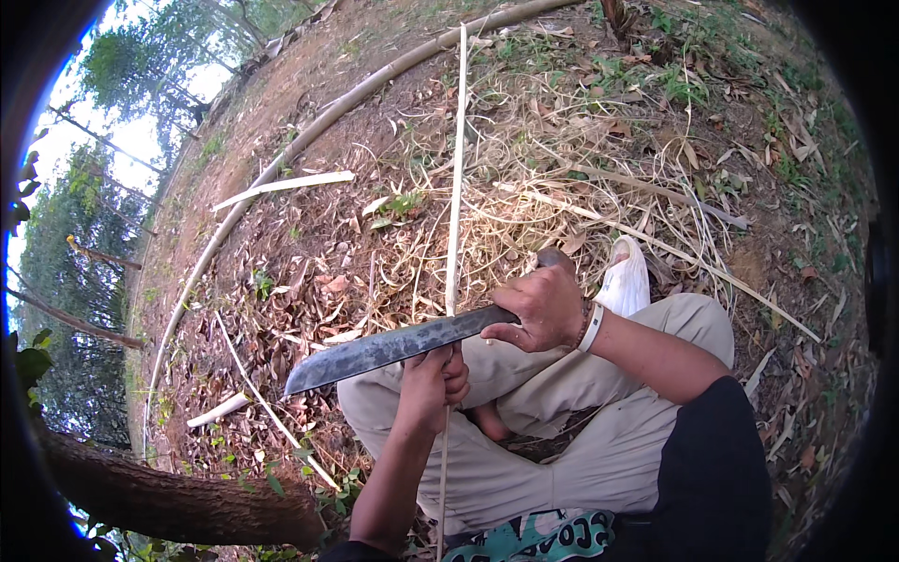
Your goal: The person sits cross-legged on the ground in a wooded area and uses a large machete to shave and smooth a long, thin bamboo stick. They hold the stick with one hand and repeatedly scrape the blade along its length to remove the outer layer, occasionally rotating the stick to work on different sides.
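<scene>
My right hand point(543, 304) is closed around the handle of a machete, its thumb lying along the blade's base. The dark, mottled machete blade point(393, 354) points left across my lap. Under the blade, my left hand point(434, 386) is closed on a long, pale split strip of wood or bamboo point(456, 187). The strip runs from my lap away to the far ground, and the blade crosses over it just beyond my left fingers. Whether the edge bites into the strip cannot be seen.
I sit on leafy ground with my legs point(599, 459) folded. Thin curly shavings point(524, 225) lie ahead. A long pole point(309, 136) curves along the far left. Other pale strips point(281, 187) lie about, and a tree trunk point(178, 501) stands at lower left.
</scene>
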`<action>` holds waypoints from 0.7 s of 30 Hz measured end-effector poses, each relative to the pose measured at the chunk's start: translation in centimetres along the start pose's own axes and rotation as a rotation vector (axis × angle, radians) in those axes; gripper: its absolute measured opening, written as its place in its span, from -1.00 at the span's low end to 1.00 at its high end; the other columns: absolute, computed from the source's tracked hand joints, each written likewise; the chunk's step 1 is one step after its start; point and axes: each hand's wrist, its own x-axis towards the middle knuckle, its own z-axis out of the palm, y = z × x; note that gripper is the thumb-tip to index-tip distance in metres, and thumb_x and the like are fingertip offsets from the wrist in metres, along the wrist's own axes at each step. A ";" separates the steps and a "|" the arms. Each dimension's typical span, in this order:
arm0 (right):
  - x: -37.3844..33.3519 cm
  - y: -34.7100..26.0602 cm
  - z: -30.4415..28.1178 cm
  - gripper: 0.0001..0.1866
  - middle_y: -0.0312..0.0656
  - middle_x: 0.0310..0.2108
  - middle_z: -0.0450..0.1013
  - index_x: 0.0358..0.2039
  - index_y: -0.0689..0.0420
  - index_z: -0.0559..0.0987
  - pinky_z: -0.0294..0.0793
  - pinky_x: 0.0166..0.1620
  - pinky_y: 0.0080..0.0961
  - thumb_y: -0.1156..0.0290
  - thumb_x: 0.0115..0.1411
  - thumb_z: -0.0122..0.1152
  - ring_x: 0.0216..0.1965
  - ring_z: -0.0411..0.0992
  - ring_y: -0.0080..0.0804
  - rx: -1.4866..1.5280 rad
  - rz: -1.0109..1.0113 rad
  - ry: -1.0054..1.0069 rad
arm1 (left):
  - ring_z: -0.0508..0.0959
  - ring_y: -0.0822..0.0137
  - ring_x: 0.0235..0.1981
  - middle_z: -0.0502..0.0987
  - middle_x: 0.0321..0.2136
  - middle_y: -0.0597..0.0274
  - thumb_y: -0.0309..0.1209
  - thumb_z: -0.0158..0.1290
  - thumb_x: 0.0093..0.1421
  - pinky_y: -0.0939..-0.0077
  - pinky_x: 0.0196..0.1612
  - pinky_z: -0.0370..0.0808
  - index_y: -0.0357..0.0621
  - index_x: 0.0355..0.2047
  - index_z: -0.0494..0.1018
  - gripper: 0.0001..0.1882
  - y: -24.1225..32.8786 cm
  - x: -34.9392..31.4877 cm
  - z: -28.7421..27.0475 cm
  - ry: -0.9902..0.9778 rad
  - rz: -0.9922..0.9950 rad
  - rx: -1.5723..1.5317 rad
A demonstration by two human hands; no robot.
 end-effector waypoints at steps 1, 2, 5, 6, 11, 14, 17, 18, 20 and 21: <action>0.1 0.0 0.0 -0.34 -0.17 -0.75 0.38 -0.68 0.05 0.43 0.32 -0.60 -0.28 -0.32 0.20 0.01 -0.72 0.43 -0.20 -0.050 -0.005 0.019 | 0.00 0.64 -0.76 0.09 -0.71 0.51 -0.36 -0.14 0.39 0.68 -0.73 -0.10 -0.11 -0.32 0.34 -0.85 0.0 0.0 0.0 0.008 -0.011 0.001; 0.1 0.4 0.1 -0.34 -0.17 -0.75 0.38 -0.68 0.05 0.43 0.32 -0.60 -0.29 -0.32 0.20 0.01 -0.72 0.43 -0.20 -0.049 -0.021 0.029 | 0.00 0.64 -0.76 0.09 -0.71 0.51 -0.35 -0.14 0.40 0.68 -0.73 -0.10 -0.11 -0.32 0.34 -0.85 0.1 -0.2 0.0 0.013 -0.016 -0.007; 0.0 2.2 0.2 -0.34 -0.17 -0.76 0.36 -0.65 0.06 0.44 0.32 -0.58 -0.30 -0.33 0.18 0.01 -0.68 0.44 -0.18 -0.028 -0.073 0.071 | 0.00 0.65 -0.77 0.07 -0.71 0.52 -0.34 -0.14 0.41 0.69 -0.74 -0.10 -0.10 -0.32 0.33 -0.83 0.8 -1.3 0.2 0.015 -0.037 -0.029; 0.1 2.5 0.3 -0.34 -0.17 -0.75 0.35 -0.64 0.07 0.44 0.32 -0.56 -0.29 -0.32 0.18 0.01 -0.68 0.43 -0.16 -0.040 -0.093 0.086 | 0.00 0.65 -0.77 0.07 -0.71 0.52 -0.32 -0.15 0.42 0.69 -0.74 -0.10 -0.10 -0.33 0.33 -0.82 1.0 -1.4 0.0 0.004 -0.053 -0.035; -0.5 7.1 -2.0 -0.39 -0.08 -0.73 0.38 -0.60 0.10 0.48 0.34 -0.53 -0.22 -0.21 0.27 -0.02 -0.64 0.43 -0.06 -0.117 0.391 0.082 | -0.04 0.66 -0.81 0.04 -0.73 0.53 -0.22 -0.20 0.46 0.70 -0.77 -0.10 -0.06 -0.36 0.27 -0.73 3.1 -3.8 -3.6 -0.069 0.082 -0.052; 0.4 7.8 -2.7 -0.39 -0.10 -0.76 0.40 -0.58 0.08 0.54 0.43 -0.52 -0.21 -0.22 0.28 -0.05 -0.61 0.49 -0.07 -0.066 0.456 0.166 | -0.04 0.67 -0.81 0.02 -0.74 0.53 -0.24 -0.21 0.46 0.70 -0.79 -0.11 -0.07 -0.36 0.28 -0.74 2.4 -4.2 -4.6 -0.037 0.008 0.046; 1.5 1.8 -1.0 -0.42 -0.10 -0.72 0.36 -0.56 0.11 0.50 0.34 -0.55 -0.22 -0.17 0.29 -0.02 -0.64 0.44 -0.06 0.040 0.269 0.085 | -0.03 0.66 -0.79 0.02 -0.73 0.53 -0.23 -0.17 0.45 0.71 -0.77 -0.08 -0.08 -0.36 0.29 -0.74 2.2 -1.0 -3.2 -0.095 0.024 0.018; 1.8 -0.2 -0.2 -0.44 -0.13 -0.71 0.38 -0.55 0.09 0.50 0.35 -0.55 -0.22 -0.18 0.27 0.00 -0.65 0.43 -0.08 0.056 0.186 0.079 | -0.02 0.66 -0.79 0.03 -0.73 0.53 -0.23 -0.17 0.44 0.71 -0.76 -0.08 -0.08 -0.36 0.29 -0.75 2.4 -0.5 -2.6 -0.113 0.019 0.011; 1.6 -2.8 0.8 -0.43 -0.14 -0.71 0.39 -0.56 0.08 0.48 0.36 -0.56 -0.25 -0.21 0.24 0.02 -0.66 0.44 -0.12 0.003 0.076 0.042 | -0.03 0.65 -0.77 0.04 -0.70 0.51 -0.20 -0.17 0.45 0.70 -0.74 -0.09 -0.05 -0.37 0.27 -0.73 1.9 0.5 -1.7 -0.188 -0.071 -0.047; 1.7 -3.2 0.8 -0.42 -0.14 -0.72 0.38 -0.58 0.08 0.47 0.36 -0.57 -0.25 -0.21 0.24 0.02 -0.67 0.44 -0.12 0.015 0.069 0.045 | -0.04 0.65 -0.77 0.04 -0.70 0.52 -0.19 -0.17 0.45 0.70 -0.74 -0.10 -0.05 -0.37 0.27 -0.72 1.4 1.1 -1.5 -0.192 -0.130 -0.083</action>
